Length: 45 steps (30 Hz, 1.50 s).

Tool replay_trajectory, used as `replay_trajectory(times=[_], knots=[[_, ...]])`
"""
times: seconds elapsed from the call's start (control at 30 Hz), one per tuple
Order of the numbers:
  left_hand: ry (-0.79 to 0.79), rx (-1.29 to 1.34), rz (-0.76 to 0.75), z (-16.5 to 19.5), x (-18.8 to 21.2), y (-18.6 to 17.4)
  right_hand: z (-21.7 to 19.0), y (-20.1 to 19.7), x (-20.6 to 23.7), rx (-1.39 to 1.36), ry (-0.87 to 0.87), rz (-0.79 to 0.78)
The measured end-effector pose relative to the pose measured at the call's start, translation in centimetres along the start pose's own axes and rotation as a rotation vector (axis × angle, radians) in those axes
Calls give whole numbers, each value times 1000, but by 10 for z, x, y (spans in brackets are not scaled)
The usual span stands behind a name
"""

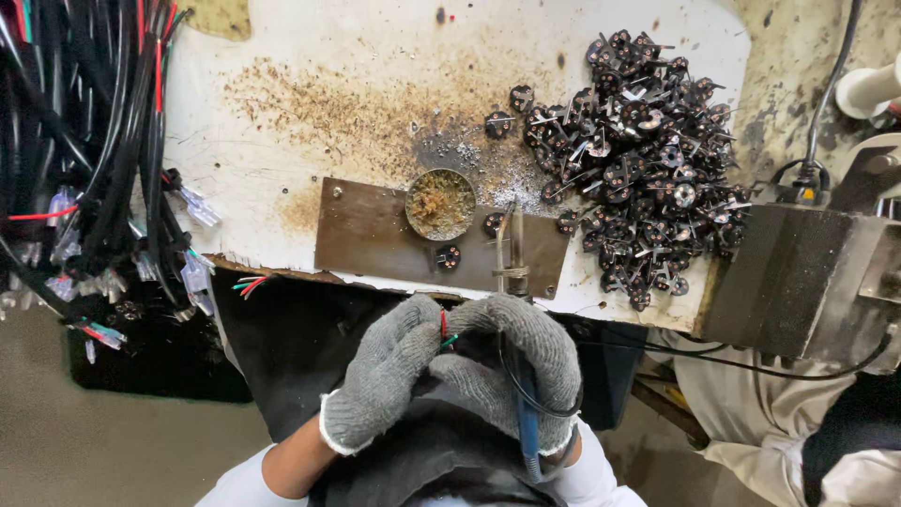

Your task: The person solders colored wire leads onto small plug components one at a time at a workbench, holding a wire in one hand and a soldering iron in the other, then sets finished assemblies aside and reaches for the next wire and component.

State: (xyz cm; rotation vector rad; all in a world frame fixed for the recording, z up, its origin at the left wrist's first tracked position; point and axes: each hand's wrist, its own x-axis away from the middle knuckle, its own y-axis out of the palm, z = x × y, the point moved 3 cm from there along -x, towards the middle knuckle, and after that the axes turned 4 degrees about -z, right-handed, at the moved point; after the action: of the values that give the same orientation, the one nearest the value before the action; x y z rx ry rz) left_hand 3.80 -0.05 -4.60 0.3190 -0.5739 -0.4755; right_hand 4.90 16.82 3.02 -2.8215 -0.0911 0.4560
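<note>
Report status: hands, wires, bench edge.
Left hand and right hand, gloved, together pinching the coloured wires. Blue-handled tool in right grip. Bench edge clear; connector pile far right.

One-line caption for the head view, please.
Two grey-gloved hands, left and right, pinch coloured wires below a stained bench heaped with small dark metal parts.

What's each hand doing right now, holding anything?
Left hand: closed, pinching the coloured wires.
Right hand: closed on a blue tool, fingertips also at the wires.

1 head view, steeply down and close over the workbench [282,113].
</note>
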Motion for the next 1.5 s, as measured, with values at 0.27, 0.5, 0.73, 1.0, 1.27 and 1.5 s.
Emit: replay_trajectory(times=[0.27, 0.5, 0.73, 1.0, 1.27, 1.5], knots=[[389, -175, 33, 12, 14, 6, 23, 4, 18, -302, 333, 179], [-290, 157, 65, 20, 2, 5, 34, 5, 25, -521, 367, 217], [112, -375, 83, 54, -2, 12, 35, 2, 20, -384, 406, 204], [251, -552, 106, 67, 2, 15, 30, 7, 24, -331, 371, 318], [248, -480, 112, 67, 3, 19, 40, 5, 25, -348, 426, 329], [306, -666, 274, 93, -8, 5, 32, 18, 25, 4, 241, 314]])
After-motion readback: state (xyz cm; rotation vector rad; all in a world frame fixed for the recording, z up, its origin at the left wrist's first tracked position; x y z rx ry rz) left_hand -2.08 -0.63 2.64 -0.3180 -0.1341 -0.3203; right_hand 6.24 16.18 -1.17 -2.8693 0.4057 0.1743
